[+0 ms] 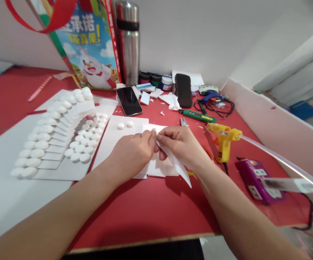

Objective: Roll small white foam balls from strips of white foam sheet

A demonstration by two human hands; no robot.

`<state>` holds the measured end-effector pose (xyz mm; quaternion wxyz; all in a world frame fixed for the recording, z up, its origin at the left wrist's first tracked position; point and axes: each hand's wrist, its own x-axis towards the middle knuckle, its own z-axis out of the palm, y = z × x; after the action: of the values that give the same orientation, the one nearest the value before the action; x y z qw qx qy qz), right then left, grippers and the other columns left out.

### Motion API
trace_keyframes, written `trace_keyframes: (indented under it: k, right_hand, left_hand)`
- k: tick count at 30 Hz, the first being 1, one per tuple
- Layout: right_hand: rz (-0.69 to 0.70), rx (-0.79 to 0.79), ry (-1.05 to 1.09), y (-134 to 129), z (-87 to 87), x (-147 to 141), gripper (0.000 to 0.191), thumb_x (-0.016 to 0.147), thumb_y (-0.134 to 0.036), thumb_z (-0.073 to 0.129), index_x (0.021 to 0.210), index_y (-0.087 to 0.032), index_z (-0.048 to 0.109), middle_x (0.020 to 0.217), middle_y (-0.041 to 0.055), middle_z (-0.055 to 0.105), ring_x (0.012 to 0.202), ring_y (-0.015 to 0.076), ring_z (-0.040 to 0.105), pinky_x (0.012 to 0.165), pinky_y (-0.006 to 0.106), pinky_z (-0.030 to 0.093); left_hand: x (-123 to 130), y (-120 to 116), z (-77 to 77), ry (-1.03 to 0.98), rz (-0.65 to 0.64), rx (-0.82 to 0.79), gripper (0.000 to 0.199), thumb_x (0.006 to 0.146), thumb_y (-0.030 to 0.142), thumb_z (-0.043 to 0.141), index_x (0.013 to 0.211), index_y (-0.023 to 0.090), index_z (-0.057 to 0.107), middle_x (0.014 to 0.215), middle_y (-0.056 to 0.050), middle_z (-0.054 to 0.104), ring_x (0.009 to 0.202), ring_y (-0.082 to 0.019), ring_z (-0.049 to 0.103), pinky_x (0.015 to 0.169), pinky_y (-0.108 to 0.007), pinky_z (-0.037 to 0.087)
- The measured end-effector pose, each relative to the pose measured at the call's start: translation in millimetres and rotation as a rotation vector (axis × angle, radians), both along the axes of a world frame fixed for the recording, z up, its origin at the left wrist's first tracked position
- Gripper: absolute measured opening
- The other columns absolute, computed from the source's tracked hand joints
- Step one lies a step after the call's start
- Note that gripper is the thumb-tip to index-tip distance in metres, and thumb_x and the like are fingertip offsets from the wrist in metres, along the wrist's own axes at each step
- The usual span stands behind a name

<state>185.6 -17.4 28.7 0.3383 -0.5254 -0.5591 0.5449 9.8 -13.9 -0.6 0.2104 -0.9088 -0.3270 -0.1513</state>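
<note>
My left hand [135,153] and my right hand [176,144] meet over white sheets near the middle of the red table. Both have their fingers pinched together. A thin white piece of paper [179,168] hangs from my right fingers and slants down to the right; my left fingertips touch its upper end. Two small white round pieces [120,126] lie on a white board [113,139] just beyond my left hand. Under the hands is another white sheet [159,168]. Whatever lies between the fingertips is hidden.
A white model with rows of round pieces [43,145] stands left. Behind are a phone [129,101], a dark phone [183,90], a steel flask [129,47] and a printed bag [91,54]. Rightward lie scissors [184,122], a green cutter [197,116], a yellow glue gun [224,141] and a purple box [259,182].
</note>
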Motion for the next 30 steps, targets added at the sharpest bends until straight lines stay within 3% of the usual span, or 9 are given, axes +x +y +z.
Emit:
trace_keyframes:
  k: [4,7,10,16,21,30]
  right_hand:
    - [-0.027,0.040,0.027,0.5,-1.1,1.6,0.025,0.089,-0.021,0.062,0.066,-0.014,0.066,0.051,-0.0010,0.063,0.045,0.0091,0.059,0.048,0.020,0.044]
    - [-0.021,0.096,0.039,0.9,-1.0,2.6,0.025,0.090,-0.023,0.063,0.068,-0.014,0.068,0.056,-0.0007,0.066,0.048,0.0095,0.062,0.051,0.020,0.048]
    - [0.006,0.144,0.061,0.7,0.5,2.9,0.023,0.091,-0.022,0.063,0.070,-0.013,0.069,0.059,-0.0017,0.066,0.049,0.0086,0.064,0.052,0.019,0.049]
    - [0.048,0.229,-0.006,1.6,1.8,4.1,0.024,0.093,-0.019,0.061,0.071,-0.013,0.069,0.058,-0.0027,0.066,0.049,0.0080,0.065,0.053,0.018,0.051]
    - [0.066,0.260,-0.026,2.2,-1.0,5.5,0.023,0.094,-0.022,0.061,0.075,-0.014,0.069,0.068,-0.0001,0.070,0.052,0.0100,0.068,0.054,0.021,0.054]
    - [0.072,0.271,-0.077,0.4,0.6,4.8,0.024,0.094,-0.023,0.060,0.072,-0.014,0.067,0.065,-0.0009,0.067,0.049,0.0092,0.065,0.050,0.020,0.049]
  left_hand:
    - [-1.0,1.0,-0.9,-0.151,0.026,-0.245,0.037,0.100,0.012,0.040,0.132,0.005,0.056,0.093,-0.011,0.069,0.069,-0.020,0.065,0.053,-0.030,0.042]
    - [-1.2,1.2,2.5,-0.454,-0.021,-0.514,0.028,0.106,0.022,0.039,0.113,0.012,0.065,0.093,-0.008,0.064,0.080,-0.018,0.063,0.069,-0.030,0.047]
    - [-1.5,1.3,4.9,-0.695,-0.068,-0.661,0.028,0.107,0.022,0.042,0.099,0.015,0.068,0.086,-0.004,0.060,0.081,-0.016,0.059,0.077,-0.029,0.045]
    - [-1.8,3.4,2.6,-0.829,-0.133,-0.693,0.021,0.104,0.020,0.051,0.102,0.015,0.071,0.084,-0.002,0.060,0.080,-0.014,0.058,0.077,-0.027,0.043]
    - [-3.9,3.6,2.9,-0.785,-0.140,-0.688,0.023,0.105,0.022,0.050,0.099,0.014,0.070,0.084,-0.003,0.058,0.078,-0.014,0.056,0.076,-0.027,0.043]
    - [-5.1,3.4,6.5,-0.744,-0.146,-0.649,0.025,0.104,0.020,0.049,0.088,0.014,0.067,0.084,-0.004,0.060,0.079,-0.016,0.058,0.075,-0.029,0.043]
